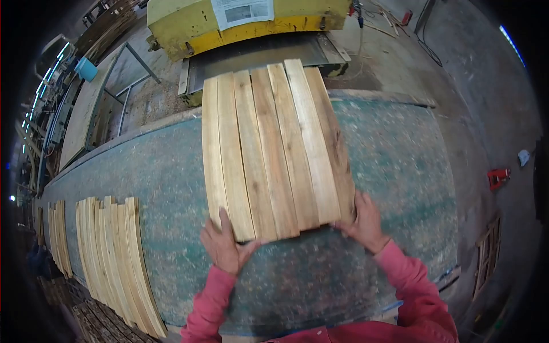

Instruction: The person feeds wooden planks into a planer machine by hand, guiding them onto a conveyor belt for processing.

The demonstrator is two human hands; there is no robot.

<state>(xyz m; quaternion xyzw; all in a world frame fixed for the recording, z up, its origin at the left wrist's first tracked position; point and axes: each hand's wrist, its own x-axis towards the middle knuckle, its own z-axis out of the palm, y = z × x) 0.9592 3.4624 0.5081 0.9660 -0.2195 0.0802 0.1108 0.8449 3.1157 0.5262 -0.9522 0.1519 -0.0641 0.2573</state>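
Note:
Several wooden boards (266, 154) lie side by side in a row, their far ends reaching over the metal bed (251, 54) of a yellow machine (177, 28). My left hand (223, 243) grips the near left corner of the row, thumb and fingers bent round the edge. At the near right corner, my right hand (366, 222) holds the outermost board, with some fingertips hidden beneath the wood. The near ends are slightly uneven, and narrow gaps show between some boards.
A worn green worktable (394, 154) spreads under the boards. On its left lie a wider group of wooden strips (111, 251) and a narrower group (59, 237). A blue bucket (86, 69) stands on a bench at the far left. A red object (498, 178) is at the right.

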